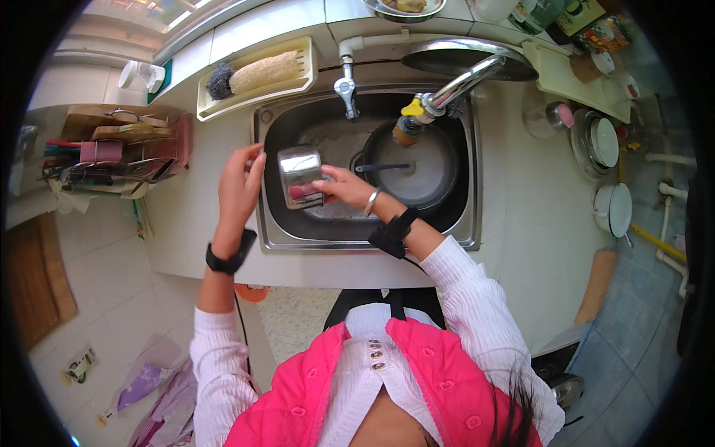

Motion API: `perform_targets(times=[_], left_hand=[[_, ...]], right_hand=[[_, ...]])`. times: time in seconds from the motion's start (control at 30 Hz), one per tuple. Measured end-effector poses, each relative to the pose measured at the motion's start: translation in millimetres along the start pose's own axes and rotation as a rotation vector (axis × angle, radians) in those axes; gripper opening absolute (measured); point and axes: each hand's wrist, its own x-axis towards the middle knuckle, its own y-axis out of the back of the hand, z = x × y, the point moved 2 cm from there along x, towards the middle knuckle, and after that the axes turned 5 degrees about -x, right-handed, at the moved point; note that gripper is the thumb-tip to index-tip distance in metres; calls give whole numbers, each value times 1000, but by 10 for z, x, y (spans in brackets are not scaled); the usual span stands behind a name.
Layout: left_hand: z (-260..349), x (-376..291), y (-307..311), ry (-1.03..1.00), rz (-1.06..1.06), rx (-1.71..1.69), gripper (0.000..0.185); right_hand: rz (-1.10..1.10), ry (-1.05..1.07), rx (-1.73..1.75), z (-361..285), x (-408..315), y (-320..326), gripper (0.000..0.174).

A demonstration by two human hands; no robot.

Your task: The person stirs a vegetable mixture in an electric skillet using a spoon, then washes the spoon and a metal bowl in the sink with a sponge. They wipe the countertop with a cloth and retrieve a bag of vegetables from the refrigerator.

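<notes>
My right hand [346,189] grips a shiny metal container [299,167] over the left part of the stainless steel sink [363,246]. Pink from the vest reflects in its side; its contents are hidden. My left hand [241,176] is raised beside the sink's left rim, apart from the container, thumb and fingers slightly spread, with nothing visible in it. A round metal pan [430,184] with water in it sits in the right part of the sink. Across it lies a utensil with a dark handle [382,167].
A small tap [346,89] and a larger spout with a yellow valve handle [413,107] reach over the sink. Behind stands a cream tray [307,78] with a loofah [265,71] and scourer. Left is a rack of cutting boards [120,120]; right, a white enamel pot [613,209].
</notes>
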Motion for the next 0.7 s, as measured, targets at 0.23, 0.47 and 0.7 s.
perform_targets(times=[0.23,0.47,0.7], left_hand=[[-51,-511,-1092,675,-158,-805,87],[196,-177,-1982,595,-341,-986,85],[162,-144,-2196,684,-340,-961,86]], right_hand=[[379,470,-1487,-300,-623,-94,24],[598,275,-1248,-428,-1340,615,34],[1149,439,-986,-492,-1434,1477,62]])
